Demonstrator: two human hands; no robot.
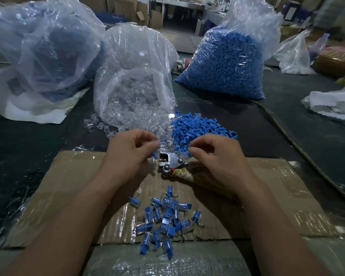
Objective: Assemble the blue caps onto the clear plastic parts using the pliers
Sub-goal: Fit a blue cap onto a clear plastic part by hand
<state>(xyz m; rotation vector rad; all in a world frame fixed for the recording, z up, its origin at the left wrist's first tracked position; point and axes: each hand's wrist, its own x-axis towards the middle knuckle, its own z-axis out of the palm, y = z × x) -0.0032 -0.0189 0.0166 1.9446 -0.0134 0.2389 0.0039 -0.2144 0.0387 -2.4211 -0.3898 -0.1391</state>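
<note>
A blue cap (154,155) is pinched in the fingers of the left hand (131,154), just left of the mouth of the pliers (172,162). The pliers' long axis runs right, handle under the right hand (213,158), whose curled fingers may grip it; I cannot tell.

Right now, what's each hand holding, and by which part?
Left hand pinches a blue cap by its upper end; right hand curls over the pliers, hold unclear.

Shiny metal pliers (170,160) lie on glossy taped cardboard (84,176) beside matt blue plastic caps (199,126).
</note>
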